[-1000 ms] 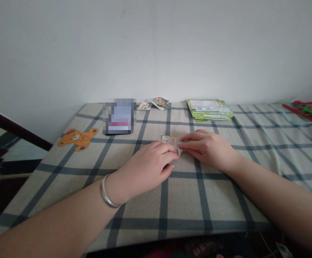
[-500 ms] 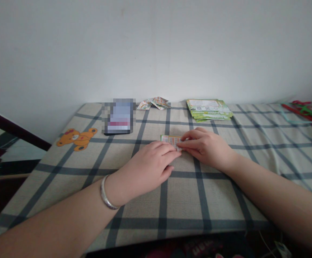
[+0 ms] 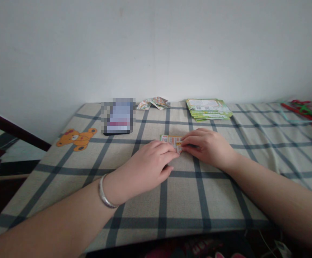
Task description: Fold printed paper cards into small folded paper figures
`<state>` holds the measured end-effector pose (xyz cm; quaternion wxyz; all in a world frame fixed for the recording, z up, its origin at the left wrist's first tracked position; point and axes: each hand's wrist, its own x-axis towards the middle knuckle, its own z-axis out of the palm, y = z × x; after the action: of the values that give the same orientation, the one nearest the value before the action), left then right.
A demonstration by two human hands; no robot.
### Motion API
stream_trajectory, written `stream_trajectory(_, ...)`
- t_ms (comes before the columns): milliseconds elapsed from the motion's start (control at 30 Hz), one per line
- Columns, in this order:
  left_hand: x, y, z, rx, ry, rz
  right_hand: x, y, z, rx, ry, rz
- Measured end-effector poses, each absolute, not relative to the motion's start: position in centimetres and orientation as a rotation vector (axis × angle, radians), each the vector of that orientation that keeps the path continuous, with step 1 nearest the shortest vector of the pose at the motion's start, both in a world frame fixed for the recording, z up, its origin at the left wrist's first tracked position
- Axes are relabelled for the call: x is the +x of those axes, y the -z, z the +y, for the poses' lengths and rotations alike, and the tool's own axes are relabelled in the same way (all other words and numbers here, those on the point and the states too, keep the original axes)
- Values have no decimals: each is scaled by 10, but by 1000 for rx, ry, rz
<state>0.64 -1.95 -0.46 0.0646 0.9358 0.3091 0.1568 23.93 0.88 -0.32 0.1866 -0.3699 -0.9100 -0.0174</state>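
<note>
Holding the printed paper [image 3: 172, 139] at mid-frame, long side running left to right, we lay our left hand [image 3: 152, 163], open, over its near edge — our right hand [image 3: 212, 147] pinches its right end, equally near.

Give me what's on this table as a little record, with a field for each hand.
Left hand: fingers on the paper; bangle at wrist
Right hand: fingertips at the paper's right side
Near wall: phone, folded papers, leaflets
Left side: orange bear
Far right: red and green strips
Cover: checked cloth
</note>
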Motion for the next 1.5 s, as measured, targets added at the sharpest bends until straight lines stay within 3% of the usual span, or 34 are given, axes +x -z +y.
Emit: stream_trajectory(1500,9,12,-24,3032,-427,1067,230,0,1,-1213,298,-2591)
